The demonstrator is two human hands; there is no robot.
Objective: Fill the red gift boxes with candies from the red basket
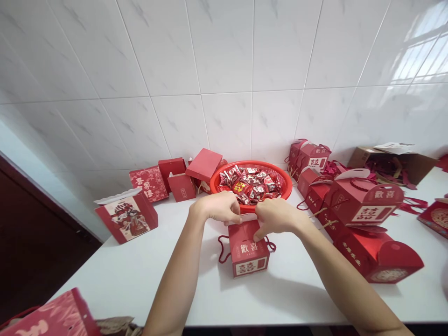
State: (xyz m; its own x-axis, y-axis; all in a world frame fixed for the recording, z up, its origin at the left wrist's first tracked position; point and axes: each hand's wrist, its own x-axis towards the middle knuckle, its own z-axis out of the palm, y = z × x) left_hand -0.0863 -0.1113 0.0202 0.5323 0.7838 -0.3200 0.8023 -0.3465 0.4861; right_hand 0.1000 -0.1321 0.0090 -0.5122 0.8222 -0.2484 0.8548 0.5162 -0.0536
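A red candy box point(249, 254) with white and gold characters stands on the white table, with a dark red cord loop point(223, 249) at its left side and another at its right. At the far top edge of this box my left hand point(220, 208) has its fingers curled on the pale-lined flap. My right hand point(276, 217) grips the same edge from the right, its thumb pressed on the box's red panel. The fingertips behind the flap are partly hidden. Just beyond both hands sits a red plastic basket point(288, 186) holding many wrapped candies point(250, 179).
Several red boxes point(364, 205), some with cords, are stacked on the right. A cardboard box point(418, 167) lies behind them. More red boxes point(182, 187) and a picture-printed bag-shaped box point(131, 217) stand at left. The white table point(140, 270) meets a tiled wall point(227, 126).
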